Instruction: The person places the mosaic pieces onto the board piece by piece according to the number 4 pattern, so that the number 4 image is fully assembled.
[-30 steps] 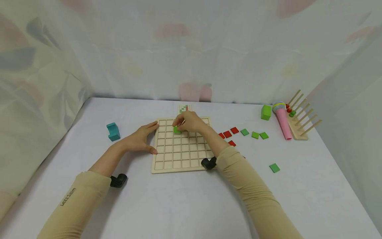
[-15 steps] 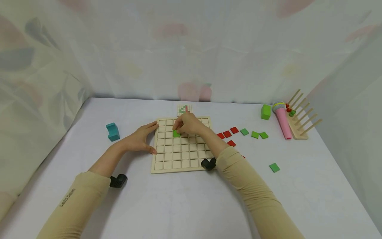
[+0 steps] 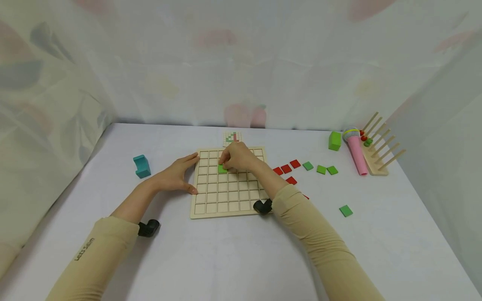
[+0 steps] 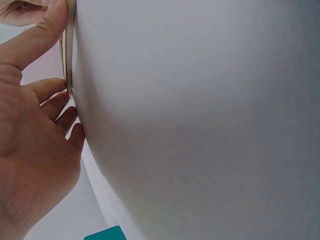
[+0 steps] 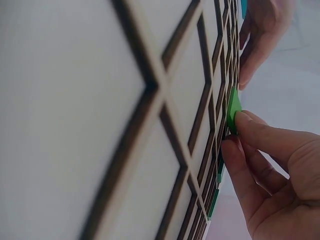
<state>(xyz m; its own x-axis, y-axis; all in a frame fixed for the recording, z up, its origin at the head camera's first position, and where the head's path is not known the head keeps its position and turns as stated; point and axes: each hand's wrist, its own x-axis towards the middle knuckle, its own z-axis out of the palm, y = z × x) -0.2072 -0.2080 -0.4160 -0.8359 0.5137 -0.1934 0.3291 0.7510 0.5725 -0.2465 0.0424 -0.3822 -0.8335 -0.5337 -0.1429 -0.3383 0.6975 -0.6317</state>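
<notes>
A square wooden grid board (image 3: 217, 207) lies flat on the table. My right hand (image 3: 240, 157) is over its upper part, thumb and fingertips pinching a light green square tile (image 3: 222, 169). In the right wrist view this green tile (image 5: 233, 111) sits slightly tilted against the grid. Two darker green tiles (image 5: 213, 203) show on the board beyond it, hidden by the hand from the head camera. My left hand (image 3: 172, 175) rests at the board's left edge, thumb and fingers spread. The left wrist view shows its fingertips touching the board's rim (image 4: 70, 55).
A small pattern card (image 3: 232, 138) lies behind the board. Right of it are several red tiles (image 3: 286, 169) and green tiles (image 3: 346, 210). Farther right are a green block (image 3: 334, 141), a pink toy microphone (image 3: 357, 154) and a pegged wooden stand (image 3: 378, 167). A teal block (image 3: 142, 166) stands left.
My right hand has brought the green tile a little toward me and down onto the board. The left hand has stayed at the board's edge.
</notes>
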